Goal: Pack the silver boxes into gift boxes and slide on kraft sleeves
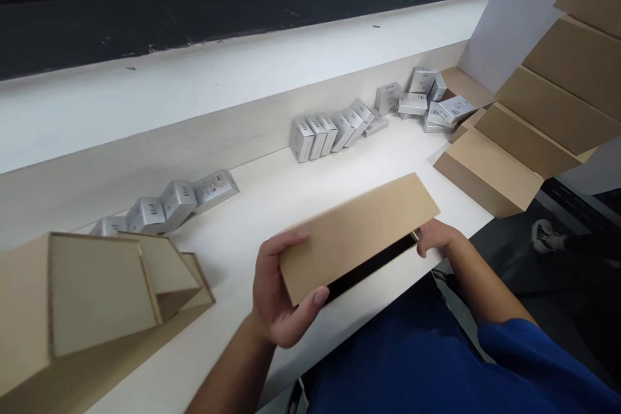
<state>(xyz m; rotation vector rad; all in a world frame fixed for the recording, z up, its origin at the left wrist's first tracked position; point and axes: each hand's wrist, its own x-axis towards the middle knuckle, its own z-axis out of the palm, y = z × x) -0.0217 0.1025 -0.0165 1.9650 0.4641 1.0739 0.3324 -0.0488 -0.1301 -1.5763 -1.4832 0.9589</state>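
The person wears a bright blue cloth shirt (412, 349) with a short right sleeve. Below that shirt's sleeve the arm is bare. The left hand (279, 301) and the right hand (436, 236) are bare too.

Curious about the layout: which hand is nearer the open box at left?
Left. The left hand grips one end of the long carton, just right of the open box; the right hand holds its other end, farther right.

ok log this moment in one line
left hand: holds left end of flat brown cardboard box | right hand: holds right end | white table: small silver boxes in rows behind
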